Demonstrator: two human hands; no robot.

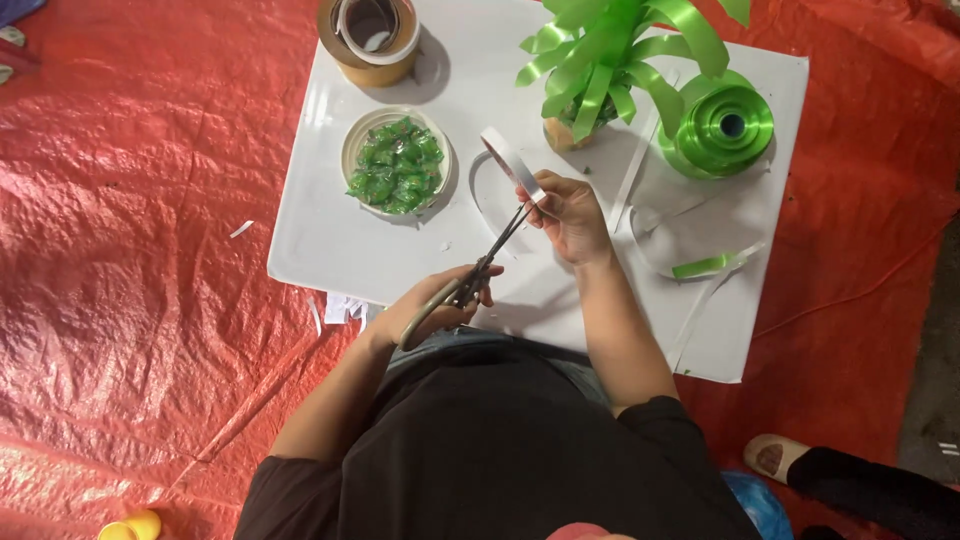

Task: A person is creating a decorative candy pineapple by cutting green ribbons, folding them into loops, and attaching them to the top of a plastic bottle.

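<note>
The left hand (425, 315) is clamped around the handles of scissors (480, 270), blades angled up toward the right hand (572, 215). That hand pinches a white tape roll (512, 163) above the white board (330, 240). Farther off sit a bowl of green wrapped sweets (397, 165), a green ribbon spool (722, 130) and a brown tape roll (370, 40).

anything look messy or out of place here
Small white paper scraps lie scattered off the white board's near edge on the red tarp, with another scrap further left. Otherwise nothing stands out.
</note>
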